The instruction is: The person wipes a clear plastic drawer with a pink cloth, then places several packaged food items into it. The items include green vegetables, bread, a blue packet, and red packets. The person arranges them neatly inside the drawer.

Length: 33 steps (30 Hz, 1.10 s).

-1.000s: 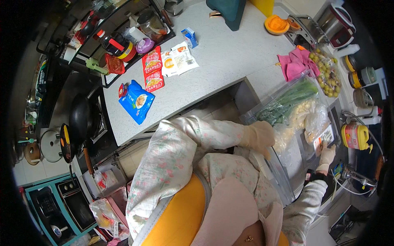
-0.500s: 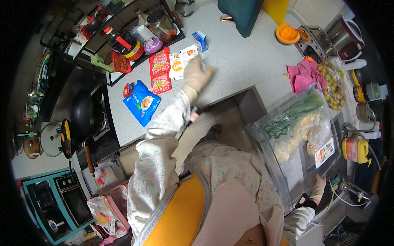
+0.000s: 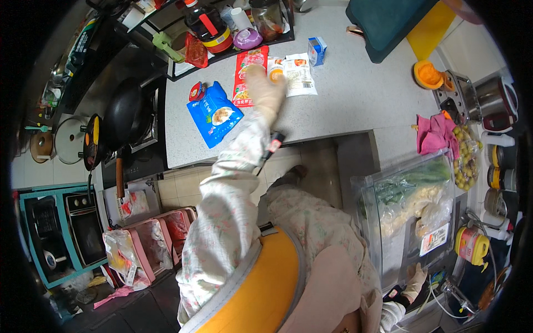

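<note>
Pale counter bears blue pouch, red packets, white packets.

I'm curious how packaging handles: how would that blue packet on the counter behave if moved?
The blue packet would probably bend and sag, since its edges look crumpled. Its smooth-looking surface may feel slippery. Lying flat, it would likely slide rather than roll.

Right before you, red packets lie flat on the counter, partly hidden by your left hand; white packets lie alongside.
</note>
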{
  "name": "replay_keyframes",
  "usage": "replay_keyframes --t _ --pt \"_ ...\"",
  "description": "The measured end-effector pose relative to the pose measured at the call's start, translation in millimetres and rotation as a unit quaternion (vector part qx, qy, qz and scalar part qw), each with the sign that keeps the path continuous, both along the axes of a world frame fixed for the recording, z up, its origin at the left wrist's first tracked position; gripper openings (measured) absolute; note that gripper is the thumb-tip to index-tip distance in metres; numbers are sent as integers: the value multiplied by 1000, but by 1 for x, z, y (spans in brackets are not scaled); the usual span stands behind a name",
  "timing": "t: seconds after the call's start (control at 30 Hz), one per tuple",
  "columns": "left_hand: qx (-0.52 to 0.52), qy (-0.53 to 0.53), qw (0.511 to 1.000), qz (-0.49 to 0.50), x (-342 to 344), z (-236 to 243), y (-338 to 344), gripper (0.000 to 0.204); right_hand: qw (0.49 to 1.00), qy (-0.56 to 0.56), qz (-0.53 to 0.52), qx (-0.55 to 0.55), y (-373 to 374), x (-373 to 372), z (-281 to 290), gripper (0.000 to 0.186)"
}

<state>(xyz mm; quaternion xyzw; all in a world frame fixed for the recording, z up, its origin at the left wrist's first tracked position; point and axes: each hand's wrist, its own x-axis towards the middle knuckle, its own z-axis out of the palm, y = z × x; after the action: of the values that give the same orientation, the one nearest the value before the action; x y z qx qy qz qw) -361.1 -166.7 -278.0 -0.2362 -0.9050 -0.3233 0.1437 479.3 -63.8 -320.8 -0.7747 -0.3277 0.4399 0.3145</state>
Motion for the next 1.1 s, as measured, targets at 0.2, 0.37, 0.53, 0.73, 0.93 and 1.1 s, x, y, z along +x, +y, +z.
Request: replay_keyframes --t 0.2,0.37,0.53,0.73,0.93,1.1 --pt "-49 -204 935 287 -48 9 -124 128 1000 -6 -16 -11 0 -7 0 60" --pt "-58 -350 882 310 -56 0 -134 139 999 -15 -12 -39 11 -2 -5 59" --pt "-199 -333 874 292 -70 -9 -123 133 999 -29 -15 -27 12 1 -10 54" --pt "-261 -328 898 136 -96 -14 -138 102 1000 -16 -26 -4 7 -7 -8 53" --pt "-15 -583 812 -28 -90 38 -173 76 999 27 -20 1 -3 -17 4 39" --pt "439 -691 472 -327 -39 80 -165 56 999 32 9 -29 -4 -20 13 46"
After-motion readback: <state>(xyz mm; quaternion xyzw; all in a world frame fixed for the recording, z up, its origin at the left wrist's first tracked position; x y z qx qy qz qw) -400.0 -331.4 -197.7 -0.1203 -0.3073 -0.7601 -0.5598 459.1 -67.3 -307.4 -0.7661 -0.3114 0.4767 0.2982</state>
